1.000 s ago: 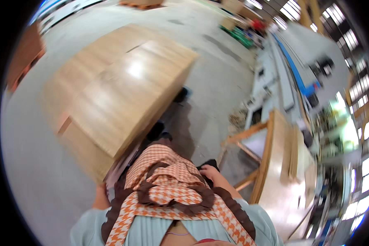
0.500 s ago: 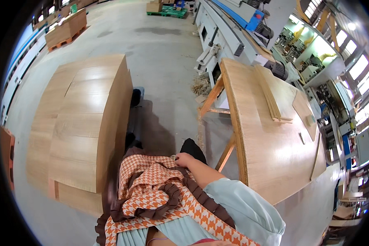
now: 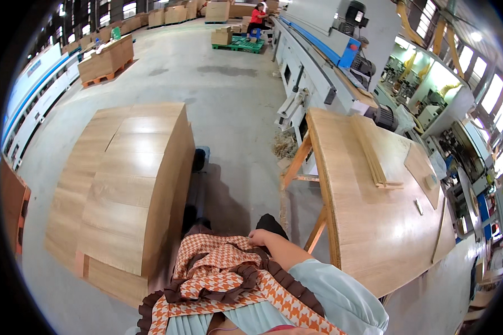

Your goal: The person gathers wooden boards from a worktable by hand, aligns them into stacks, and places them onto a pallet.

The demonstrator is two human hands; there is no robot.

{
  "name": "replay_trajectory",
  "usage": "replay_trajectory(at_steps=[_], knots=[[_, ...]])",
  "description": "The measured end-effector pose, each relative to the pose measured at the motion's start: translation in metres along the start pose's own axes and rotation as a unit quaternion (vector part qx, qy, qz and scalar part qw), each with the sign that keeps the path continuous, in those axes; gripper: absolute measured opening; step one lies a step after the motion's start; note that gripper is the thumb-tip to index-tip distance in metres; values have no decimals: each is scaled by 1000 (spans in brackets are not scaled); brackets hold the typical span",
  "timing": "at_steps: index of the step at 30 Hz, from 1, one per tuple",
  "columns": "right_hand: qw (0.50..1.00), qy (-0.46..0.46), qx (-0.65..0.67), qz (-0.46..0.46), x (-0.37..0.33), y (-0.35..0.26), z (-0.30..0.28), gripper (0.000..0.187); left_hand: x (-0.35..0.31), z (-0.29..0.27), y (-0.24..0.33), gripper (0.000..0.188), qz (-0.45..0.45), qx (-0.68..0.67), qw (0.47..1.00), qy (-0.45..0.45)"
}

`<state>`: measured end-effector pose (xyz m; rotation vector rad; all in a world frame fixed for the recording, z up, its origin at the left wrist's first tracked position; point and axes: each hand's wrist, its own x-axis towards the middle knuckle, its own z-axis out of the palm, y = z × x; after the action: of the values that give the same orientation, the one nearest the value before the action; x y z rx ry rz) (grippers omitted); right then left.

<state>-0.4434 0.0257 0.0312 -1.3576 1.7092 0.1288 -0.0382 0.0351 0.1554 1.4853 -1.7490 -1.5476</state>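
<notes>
My right hand [image 3: 259,238] rests low over my lap, at the edge of my orange-and-white houndstooth apron [image 3: 215,248] with its brown ruffles. Its fingers are curled and partly hidden, so what they hold, if anything, cannot be made out. My left hand is out of sight. On my left stands a big stack of wood-grain panels [image 3: 126,192]. To my right is a wood-topped table [image 3: 369,223], with narrow wooden strips [image 3: 371,151], a thin board piece [image 3: 422,170], a roll of tape [image 3: 431,180] and a small pale tool [image 3: 418,207] on it.
A long grey machine [image 3: 313,72] with a blue rail runs beyond the table. Boxes on a green pallet [image 3: 243,44] and a seated person in red [image 3: 257,17] are far ahead. A large brown box [image 3: 106,58] stands on an orange pallet at far left.
The view has tilted upward, so the panels and table sit lower and more of the far hall shows. My right hand stays by the apron, fingers still curled.
</notes>
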Motion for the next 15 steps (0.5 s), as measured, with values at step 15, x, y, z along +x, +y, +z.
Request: replay_trajectory(at_steps=[15], knots=[[991,-28,-132,24,-68,-63,-10,35,65,33,28,59,-7,12,997,-75]])
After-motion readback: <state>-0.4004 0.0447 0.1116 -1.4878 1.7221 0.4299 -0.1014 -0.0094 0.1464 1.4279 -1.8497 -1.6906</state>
